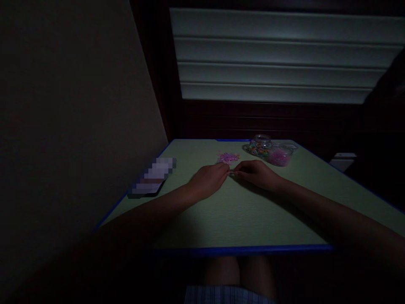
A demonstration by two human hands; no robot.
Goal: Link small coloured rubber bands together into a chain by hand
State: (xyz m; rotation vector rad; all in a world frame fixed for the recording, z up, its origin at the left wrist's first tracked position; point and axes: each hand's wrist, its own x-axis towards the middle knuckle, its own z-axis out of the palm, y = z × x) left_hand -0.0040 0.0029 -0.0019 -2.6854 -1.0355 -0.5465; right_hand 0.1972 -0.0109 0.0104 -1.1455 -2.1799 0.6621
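My left hand (209,179) and my right hand (257,174) rest low over a pale green table (240,221), their fingertips meeting at the middle. Anything small pinched between them is too dim to make out. Just beyond lies a loose heap of pink and purple rubber loom bands (227,158). Farther right stand a glass jar of multicoloured bands (260,146) and a clear container of pink bands (280,154). A pixelated flat object (152,177) lies on a dark base near the table's left edge, its details hidden.
The table has blue edging and meets a plain wall (79,118) on the left. A window blind (278,55) fills the back. A small white object (342,161) sits beyond the right edge. My knees show below the front edge.
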